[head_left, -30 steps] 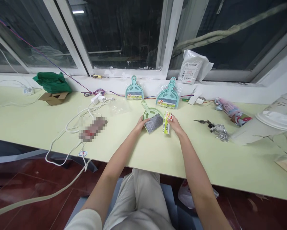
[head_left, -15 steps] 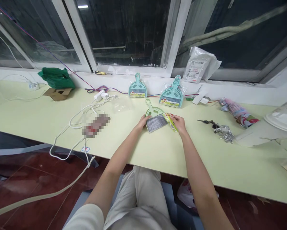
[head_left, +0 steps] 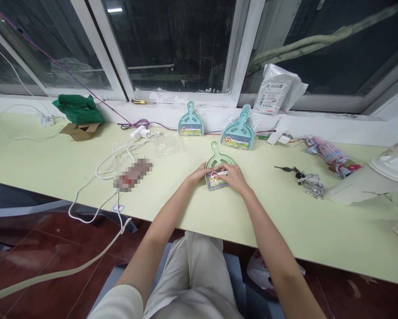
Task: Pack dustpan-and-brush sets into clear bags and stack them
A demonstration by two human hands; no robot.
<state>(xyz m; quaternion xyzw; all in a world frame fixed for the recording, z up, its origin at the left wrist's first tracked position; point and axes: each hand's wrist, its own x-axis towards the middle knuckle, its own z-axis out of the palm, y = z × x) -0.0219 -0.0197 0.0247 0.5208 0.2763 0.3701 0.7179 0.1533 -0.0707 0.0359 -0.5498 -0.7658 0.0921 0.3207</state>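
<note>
Green dustpan (head_left: 218, 160): on the table (head_left: 69, 168), gray brush (head_left: 218, 186) nested inside.
Label card (head_left: 216, 177): now flat over the bristles; earlier it stood at the dustpan's right.
Right hand (head_left: 234, 177): fingers spread on the card; whether it clamps, cannot tell.
Left hand (head_left: 198, 173): closed on the dustpan's left edge.
Meaning: card likely seated.
Teal dustpans (head_left: 237, 130): behind the green dustpan, unmoved.

Item count on the bench, dustpan sets plus odds.
green dustpan set (head_left: 218, 159) x1, near centre; single teal set (head_left: 191, 122) x1, far centre; teal stack (head_left: 237, 130) right of it, several, edges too tight to count; green bag (head_left: 77, 109) x1 and cardboard box (head_left: 79, 130) x1, far left; screwdriver (head_left: 141, 101) x1; white packet (head_left: 275, 93) x1; key bunch (head_left: 305, 179) x1 and folded umbrella (head_left: 331, 156) x1, right.
</note>
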